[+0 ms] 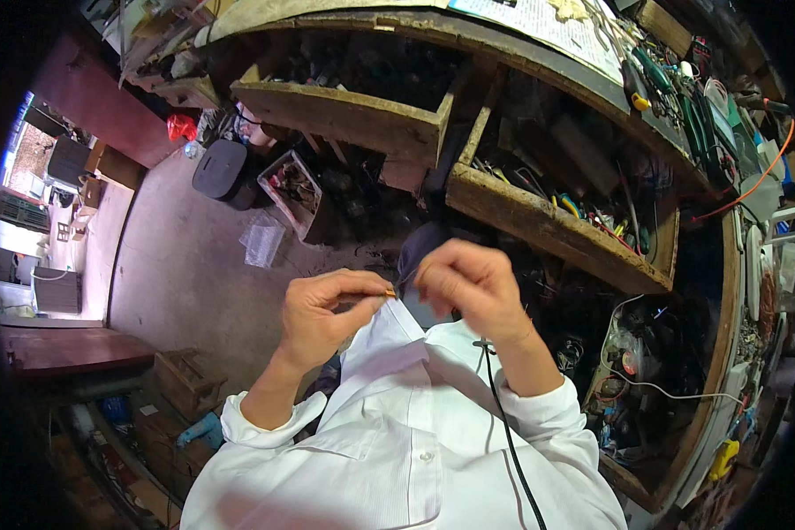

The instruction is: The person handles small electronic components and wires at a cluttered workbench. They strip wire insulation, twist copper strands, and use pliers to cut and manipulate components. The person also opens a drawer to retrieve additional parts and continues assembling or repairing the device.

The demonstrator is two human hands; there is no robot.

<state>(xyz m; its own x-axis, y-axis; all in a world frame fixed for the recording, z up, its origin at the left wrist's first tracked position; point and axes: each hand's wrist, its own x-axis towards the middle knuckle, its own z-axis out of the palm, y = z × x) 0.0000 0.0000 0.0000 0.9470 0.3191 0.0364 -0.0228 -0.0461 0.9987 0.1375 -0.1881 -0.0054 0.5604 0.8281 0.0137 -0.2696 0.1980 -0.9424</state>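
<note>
In front of my white shirt, my left hand [325, 316] pinches a small brass-coloured piece [388, 292] between thumb and fingertips. What kind of part it is, I cannot make out. Just to its right hovers my right hand [475, 287], with its fingers curled and thumb and forefinger brought together. Anything in that pinch is too small or hidden to name. The two hands are close but apart. Below the right wrist, a black cord [505, 420] runs down over the shirt.
Two wooden drawers, a left one [340, 115] and a right one [548, 212] with tools inside, jut from the workbench [327, 25]. Pliers and a screwdriver [634, 86] lie on top. A scrap-filled bin [307, 216], a dark lidded bin [221, 170] and a clear plastic bag [262, 238] are on the floor.
</note>
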